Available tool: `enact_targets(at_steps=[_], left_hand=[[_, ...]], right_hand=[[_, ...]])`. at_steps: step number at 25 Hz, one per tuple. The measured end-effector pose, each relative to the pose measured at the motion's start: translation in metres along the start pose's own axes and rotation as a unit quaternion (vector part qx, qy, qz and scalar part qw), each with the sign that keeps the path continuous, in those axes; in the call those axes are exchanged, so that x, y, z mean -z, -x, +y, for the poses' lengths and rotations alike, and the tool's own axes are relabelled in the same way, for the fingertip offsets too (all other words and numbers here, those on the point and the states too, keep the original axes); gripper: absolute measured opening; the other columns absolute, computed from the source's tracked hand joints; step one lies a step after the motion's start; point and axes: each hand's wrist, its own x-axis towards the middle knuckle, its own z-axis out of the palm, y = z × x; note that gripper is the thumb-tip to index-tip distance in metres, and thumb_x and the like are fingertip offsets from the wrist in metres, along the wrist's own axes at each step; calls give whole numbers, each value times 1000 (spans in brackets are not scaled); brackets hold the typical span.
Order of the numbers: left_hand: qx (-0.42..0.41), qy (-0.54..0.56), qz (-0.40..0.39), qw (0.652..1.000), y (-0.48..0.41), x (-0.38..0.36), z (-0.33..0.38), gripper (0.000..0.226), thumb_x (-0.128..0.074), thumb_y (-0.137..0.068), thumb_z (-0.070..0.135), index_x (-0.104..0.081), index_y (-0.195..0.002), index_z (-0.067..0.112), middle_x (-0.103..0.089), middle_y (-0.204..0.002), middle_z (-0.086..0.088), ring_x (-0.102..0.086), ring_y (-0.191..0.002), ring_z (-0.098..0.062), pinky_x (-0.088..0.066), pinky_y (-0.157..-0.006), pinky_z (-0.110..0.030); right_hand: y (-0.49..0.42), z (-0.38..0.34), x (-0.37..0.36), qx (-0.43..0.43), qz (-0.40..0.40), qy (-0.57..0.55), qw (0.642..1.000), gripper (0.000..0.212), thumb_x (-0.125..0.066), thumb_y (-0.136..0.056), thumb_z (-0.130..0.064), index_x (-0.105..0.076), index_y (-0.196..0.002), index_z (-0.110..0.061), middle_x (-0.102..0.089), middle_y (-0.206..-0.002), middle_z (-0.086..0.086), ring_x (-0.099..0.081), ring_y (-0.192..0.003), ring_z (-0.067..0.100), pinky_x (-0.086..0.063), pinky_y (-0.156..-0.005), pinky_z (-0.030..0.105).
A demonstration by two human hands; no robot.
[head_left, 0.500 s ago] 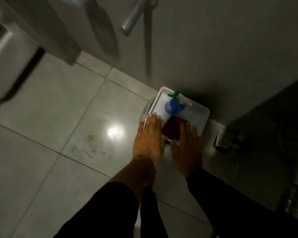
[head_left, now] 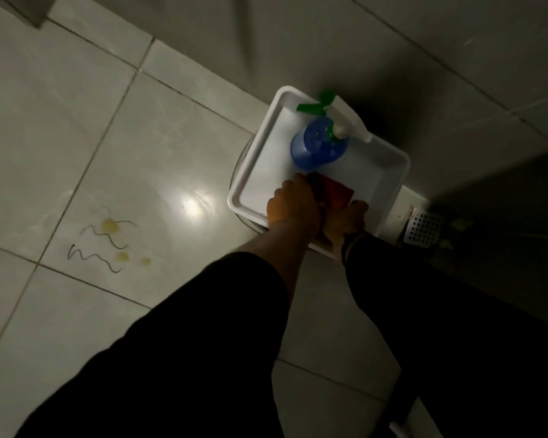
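A white plastic tray [head_left: 389, 159] stands on the tiled floor against the wall. Inside it a blue spray bottle [head_left: 317, 147] with a green and white trigger head stands upright, and a dark red cloth [head_left: 337, 191] lies near the front. My left hand [head_left: 293, 203] reaches into the tray with its fingers curled on the near edge of the red cloth. My right hand [head_left: 345, 221] is at the cloth's front right corner, fingers bent down onto it. Both forearms wear black sleeves. The fingertips are hidden.
Yellow spots and dark squiggly marks [head_left: 108, 241] stain the floor tile to the left. A metal floor drain grate [head_left: 424, 229] lies right of the tray. The tiled wall rises behind the tray, and deep shadow covers the right side.
Both hands have gone from flat above the tray's front edge down into it, and their fingers have curled onto the red cloth. The camera has come closer.
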Motion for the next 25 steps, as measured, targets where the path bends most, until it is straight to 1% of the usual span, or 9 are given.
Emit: enact_targets(at_steps=[3,5,7,10,12,16,19,22,25], left_hand=[[-3,93,-21,995,4,8,0,48,-65,-97,40,-56,-139,18,-64,-131,-9,-66,-112,-29,-52,-90,-41],[-26,159,-17,987,24,24,-8,43,-65,-93,43,-57,-129,20,-64,-122,-4,-62,-103,-22,-50,-84,-36],[-15,263,-15,965,55,42,-24,33,-64,-87,46,-55,-113,29,-65,-106,6,-64,-93,-13,-48,-74,-28],[36,351,-18,936,102,76,-74,35,-62,-75,52,-51,-103,34,-65,-97,10,-64,-87,-11,-44,-68,-29],[83,403,-4,911,121,100,-121,40,-65,-73,48,-57,-106,27,-72,-109,-3,-70,-101,-24,-53,-80,-36],[145,594,-25,791,145,135,-226,38,-69,-87,24,-74,-118,2,-80,-122,-22,-78,-110,-36,-63,-101,-51],[157,689,-7,707,156,147,-308,33,-65,-91,33,-77,-108,7,-85,-93,-9,-83,-87,-27,-68,-70,-38],[187,773,13,607,145,135,-386,37,-51,-99,38,-70,-97,7,-77,-73,-9,-73,-61,-21,-60,-54,-28],[178,778,18,602,121,106,-444,51,-44,-101,48,-73,-119,10,-81,-103,-11,-79,-96,-28,-64,-91,-42]], right_hand=[[5,2,6,34,6,-120,992,38,-69,-99,-1,-63,-137,2,-68,-138,23,-72,-99,28,-65,-79,28],[30,1,12,65,13,-127,990,58,-72,-98,-3,-48,-151,-7,-60,-146,22,-66,-117,29,-59,-96,37],[68,6,16,204,34,-7,978,77,-78,-95,-11,-37,-159,-19,-49,-158,16,-53,-139,31,-47,-118,47],[128,6,4,452,-28,147,880,63,-68,-100,-11,-46,-153,-36,-39,-171,7,-31,-162,31,-24,-135,56],[167,3,-26,510,-137,158,834,55,-54,-99,-6,-59,-149,-28,-43,-170,-1,-31,-163,23,-25,-136,58],[231,12,-109,444,-318,163,822,56,-43,-98,-14,-60,-151,-18,-54,-163,2,-44,-157,16,-33,-133,52],[257,30,-178,374,-409,181,812,66,-66,-98,-37,-50,-158,-16,-57,-161,6,-53,-150,19,-44,-127,52],[258,50,-247,356,-404,207,817,85,-89,-86,-15,-46,-160,-9,-62,-154,11,-62,-142,27,-53,-119,51],[231,59,-314,350,-357,197,843,56,-71,-101,-3,-52,-154,-1,-73,-130,19,-74,-103,28,-65,-84,31]])
